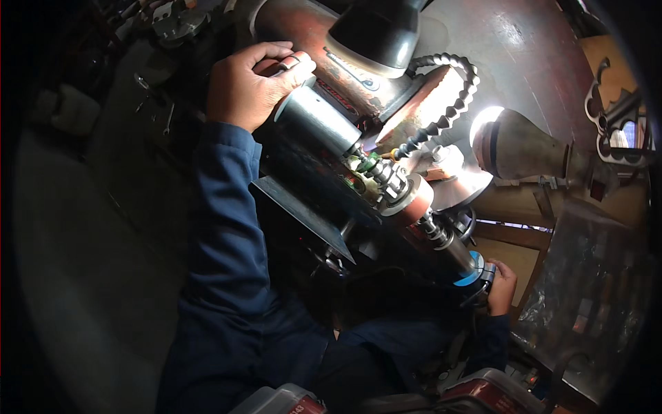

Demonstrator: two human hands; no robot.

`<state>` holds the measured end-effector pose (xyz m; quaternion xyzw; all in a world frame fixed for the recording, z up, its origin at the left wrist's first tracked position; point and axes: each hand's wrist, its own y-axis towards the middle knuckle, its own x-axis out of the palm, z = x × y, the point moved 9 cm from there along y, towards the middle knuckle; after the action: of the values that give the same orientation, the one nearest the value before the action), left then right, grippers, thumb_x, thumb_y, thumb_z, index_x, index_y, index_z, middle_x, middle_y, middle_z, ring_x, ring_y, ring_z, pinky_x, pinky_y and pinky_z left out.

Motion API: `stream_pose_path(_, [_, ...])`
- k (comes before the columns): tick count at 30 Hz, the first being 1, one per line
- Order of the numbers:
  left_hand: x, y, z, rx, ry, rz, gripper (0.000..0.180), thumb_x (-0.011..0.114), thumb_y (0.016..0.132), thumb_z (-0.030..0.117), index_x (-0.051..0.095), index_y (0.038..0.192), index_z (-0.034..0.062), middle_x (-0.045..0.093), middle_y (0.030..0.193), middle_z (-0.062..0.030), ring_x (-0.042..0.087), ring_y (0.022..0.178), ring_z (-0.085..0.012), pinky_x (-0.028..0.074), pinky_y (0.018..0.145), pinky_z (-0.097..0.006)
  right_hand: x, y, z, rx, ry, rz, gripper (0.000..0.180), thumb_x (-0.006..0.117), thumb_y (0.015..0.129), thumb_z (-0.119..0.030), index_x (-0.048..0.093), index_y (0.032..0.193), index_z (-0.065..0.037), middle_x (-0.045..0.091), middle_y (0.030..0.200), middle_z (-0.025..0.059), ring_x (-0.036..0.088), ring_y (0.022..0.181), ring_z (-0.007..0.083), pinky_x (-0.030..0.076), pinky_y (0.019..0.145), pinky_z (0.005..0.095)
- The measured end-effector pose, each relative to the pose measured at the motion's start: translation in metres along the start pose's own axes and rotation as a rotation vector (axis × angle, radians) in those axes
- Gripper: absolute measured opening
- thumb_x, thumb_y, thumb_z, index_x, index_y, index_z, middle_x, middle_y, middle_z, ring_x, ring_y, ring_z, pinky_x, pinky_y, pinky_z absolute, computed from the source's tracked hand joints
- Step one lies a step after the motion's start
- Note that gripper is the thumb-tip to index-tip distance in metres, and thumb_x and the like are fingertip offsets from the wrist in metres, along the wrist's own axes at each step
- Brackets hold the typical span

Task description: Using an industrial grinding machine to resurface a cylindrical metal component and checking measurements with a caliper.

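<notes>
Nearest on the right, the right hand (504, 284) sits just beside a blue ring (469, 272), its fingers bent around a dark clamp (488, 273) and seemingly grasping it, though its palm side is hidden. From there a stepped metal shaft (436, 232) runs farther and leftward, through a reddish collar (416, 204), to a silver cylinder (321, 121). As far as shows, the shaft is already set in line between the two ends; how much work on it is done or left cannot be told. At the cylinder's far left end, the left hand (261, 84) reaches out on an extended forearm, angled to the right, fingers curled at the rim; whether they grip it I cannot tell. Farther still, a segmented hose (471, 72) arches beside a black lamp (378, 38)
</notes>
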<state>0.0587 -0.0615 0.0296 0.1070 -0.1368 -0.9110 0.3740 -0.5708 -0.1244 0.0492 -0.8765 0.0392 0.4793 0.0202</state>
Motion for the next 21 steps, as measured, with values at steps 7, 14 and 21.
stream_pose_path(7, [-0.003, 0.000, 0.001, 0.065, 0.011, 0.028, 0.033, 0.084, 0.067, 0.012, 0.070, 0.094, -0.0007, 0.071, 0.086, -0.0118, 0.070, 0.080, -0.0149, 0.056, 0.072, -0.026, 0.039, 0.029, 0.007, 0.215, 0.081, -0.527, 0.019, 0.056, 0.077, -0.002, 0.068, 0.087, 0.009, 0.068, 0.076, 0.0106, 0.063, 0.066, 0.0161, 0.049, 0.063, 0.0259])
stream_pose_path(14, [-0.007, 0.001, -0.005, 0.113, 0.053, 0.062, 0.035, 0.085, 0.065, 0.023, 0.070, 0.088, 0.0010, 0.070, 0.078, -0.0137, 0.070, 0.070, -0.0198, 0.055, 0.066, -0.030, 0.079, 0.048, 0.014, -0.206, -0.403, -1.060, 0.022, 0.056, 0.078, -0.006, 0.067, 0.092, 0.008, 0.070, 0.079, 0.0139, 0.063, 0.067, 0.0163, 0.050, 0.066, 0.0292])
stream_pose_path(21, [-0.009, 0.001, 0.006, 0.186, 0.095, 0.125, 0.031, 0.083, 0.067, 0.025, 0.071, 0.083, 0.0014, 0.069, 0.073, -0.0133, 0.070, 0.069, -0.0203, 0.055, 0.065, -0.029, 0.088, 0.044, 0.013, -0.245, -0.582, -1.111, 0.021, 0.053, 0.087, -0.008, 0.067, 0.094, 0.004, 0.070, 0.082, 0.0141, 0.064, 0.070, 0.0155, 0.050, 0.068, 0.0299])
